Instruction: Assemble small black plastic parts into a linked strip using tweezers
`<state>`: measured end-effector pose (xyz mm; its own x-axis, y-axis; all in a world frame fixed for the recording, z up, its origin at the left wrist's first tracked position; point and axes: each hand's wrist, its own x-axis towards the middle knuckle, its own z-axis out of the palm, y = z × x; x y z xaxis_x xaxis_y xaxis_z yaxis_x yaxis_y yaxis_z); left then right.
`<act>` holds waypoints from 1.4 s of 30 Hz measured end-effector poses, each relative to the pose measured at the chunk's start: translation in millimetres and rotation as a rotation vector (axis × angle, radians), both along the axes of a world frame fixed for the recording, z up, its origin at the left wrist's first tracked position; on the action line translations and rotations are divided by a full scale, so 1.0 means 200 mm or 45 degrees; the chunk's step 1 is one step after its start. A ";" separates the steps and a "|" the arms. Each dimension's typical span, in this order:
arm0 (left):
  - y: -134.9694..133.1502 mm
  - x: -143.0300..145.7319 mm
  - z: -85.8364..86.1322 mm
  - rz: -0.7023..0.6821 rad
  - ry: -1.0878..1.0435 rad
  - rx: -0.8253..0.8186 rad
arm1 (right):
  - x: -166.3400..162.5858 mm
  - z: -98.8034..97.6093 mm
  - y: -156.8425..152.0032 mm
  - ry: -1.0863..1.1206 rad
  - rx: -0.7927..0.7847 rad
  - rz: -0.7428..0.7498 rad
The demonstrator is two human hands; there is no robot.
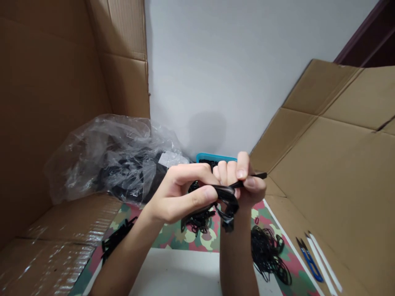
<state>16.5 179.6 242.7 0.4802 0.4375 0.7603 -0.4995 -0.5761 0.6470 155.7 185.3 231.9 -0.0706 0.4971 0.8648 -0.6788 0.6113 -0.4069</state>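
In the head view, a glossy black strip [227,197] is held up between my two hands, with folded or looped parts hanging below. My left hand [180,191] pinches it between thumb and forefinger. Beside it, my right hand [243,183] has its fingers curled in and grips a narrow black end that sticks out to the right. Behind and below the hands, a heap of thin black loops [200,222] is partly hidden by the left hand and the strip.
Another pile of black loops [268,250] lies right, near blue thread snips [310,261] and white sticks [324,263]. Black pieces [119,238] lie left. A clear plastic bag [123,164] and blue tray [216,157] stand behind. Cardboard walls [345,164] flank the camouflage-patterned mat [173,232].
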 end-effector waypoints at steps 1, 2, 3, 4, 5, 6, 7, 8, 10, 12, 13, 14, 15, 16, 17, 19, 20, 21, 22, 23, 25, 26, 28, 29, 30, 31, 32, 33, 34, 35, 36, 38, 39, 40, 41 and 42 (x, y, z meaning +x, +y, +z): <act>0.00 0.01 0.00 -0.019 -0.013 -0.021 | 0.00 0.00 0.00 0.013 -0.011 -0.005; 0.00 0.01 0.00 -0.039 -0.031 -0.044 | -0.01 -0.01 0.00 0.031 -0.021 -0.010; 0.00 0.02 -0.01 -0.065 -0.050 -0.069 | -0.01 -0.01 0.00 0.049 -0.027 -0.012; 0.00 0.03 -0.01 -0.098 -0.068 -0.096 | -0.01 -0.01 0.00 0.063 -0.031 -0.011; 0.00 0.03 -0.01 -0.130 -0.085 -0.127 | -0.01 -0.01 0.00 0.070 -0.032 -0.010; 0.00 0.04 -0.01 -0.159 -0.099 -0.158 | -0.01 -0.01 0.00 0.073 -0.033 -0.010; 0.00 0.04 -0.02 -0.184 -0.111 -0.188 | -0.01 -0.01 0.00 0.074 -0.032 -0.013; 0.00 0.04 -0.02 -0.202 -0.118 -0.216 | -0.01 -0.01 0.00 0.075 -0.031 -0.025; 0.01 0.05 -0.03 -0.243 -0.128 -0.281 | -0.01 -0.01 -0.01 0.081 -0.024 -0.074; 0.01 0.08 -0.04 -0.337 -0.173 -0.431 | -0.01 0.00 -0.03 0.074 -0.020 -0.175; 0.01 0.09 -0.05 -0.410 -0.217 -0.546 | -0.02 0.00 -0.05 0.070 -0.016 -0.261; 0.00 0.11 -0.05 -0.496 -0.274 -0.676 | -0.02 0.00 -0.08 0.073 -0.012 -0.377; 0.00 0.13 -0.05 -0.580 -0.332 -0.808 | -0.03 0.00 -0.11 0.081 -0.002 -0.521; -0.01 0.15 -0.05 -0.651 -0.383 -0.927 | -0.04 0.00 -0.14 0.095 0.017 -0.688; -0.01 0.17 -0.05 -0.706 -0.432 -1.012 | -0.04 0.00 -0.17 0.100 0.040 -0.856; -0.03 0.20 -0.05 -0.755 -0.496 -1.103 | -0.06 0.01 -0.22 0.061 0.083 -1.123; -0.03 0.21 -0.05 -0.747 -0.520 -1.125 | -0.06 0.00 -0.24 0.027 0.102 -1.205; -0.03 0.21 -0.05 -0.733 -0.532 -1.133 | -0.06 0.00 -0.26 0.000 0.126 -1.256; -0.03 0.21 -0.06 -0.712 -0.540 -1.137 | -0.07 0.00 -0.27 -0.019 0.144 -1.284; -0.03 0.21 -0.06 -0.690 -0.539 -1.133 | -0.07 0.00 -0.27 -0.019 0.152 -1.295; -0.02 0.21 -0.08 -0.659 -0.530 -1.112 | -0.08 -0.01 -0.27 0.025 0.132 -1.275; -0.02 0.21 -0.08 -0.645 -0.520 -1.102 | -0.08 -0.02 -0.26 0.051 0.098 -1.247; -0.01 0.21 -0.09 -0.598 -0.494 -1.090 | -0.09 -0.03 -0.25 0.087 0.042 -1.180; 0.00 0.21 -0.09 -0.562 -0.475 -1.084 | -0.09 -0.03 -0.25 0.097 0.031 -1.162; 0.00 0.21 -0.09 -0.512 -0.453 -1.078 | -0.09 -0.04 -0.25 0.091 0.030 -1.154; 0.00 0.21 -0.09 -0.459 -0.426 -1.063 | -0.09 -0.04 -0.25 0.079 0.025 -1.155; 0.00 0.22 -0.09 -0.408 -0.401 -1.042 | -0.09 -0.04 -0.26 0.067 0.026 -1.160; 0.00 0.22 -0.08 -0.366 -0.374 -1.023 | -0.09 -0.04 -0.26 0.054 0.023 -1.166; 0.00 0.22 -0.08 -0.339 -0.348 -1.011 | -0.09 -0.04 -0.26 0.045 0.013 -1.172; 0.00 0.22 -0.08 -0.336 -0.327 -1.005 | -0.09 -0.04 -0.27 0.042 0.006 -1.176; 0.00 0.22 -0.07 -0.363 -0.312 -0.997 | -0.09 -0.04 -0.27 0.049 -0.006 -1.178; 0.01 0.20 -0.06 -0.477 -0.283 -0.956 | -0.08 -0.03 -0.27 0.074 -0.032 -1.171; 0.01 0.19 -0.06 -0.527 -0.266 -0.930 | -0.08 -0.03 -0.27 0.092 -0.047 -1.158; 0.00 0.18 -0.05 -0.550 -0.247 -0.902 | -0.07 -0.02 -0.26 0.103 -0.056 -1.132; 0.00 0.16 -0.05 -0.531 -0.228 -0.879 | -0.07 -0.01 -0.24 0.110 -0.065 -1.091; -0.01 0.14 -0.04 -0.474 -0.210 -0.858 | -0.06 0.00 -0.22 0.117 -0.079 -1.023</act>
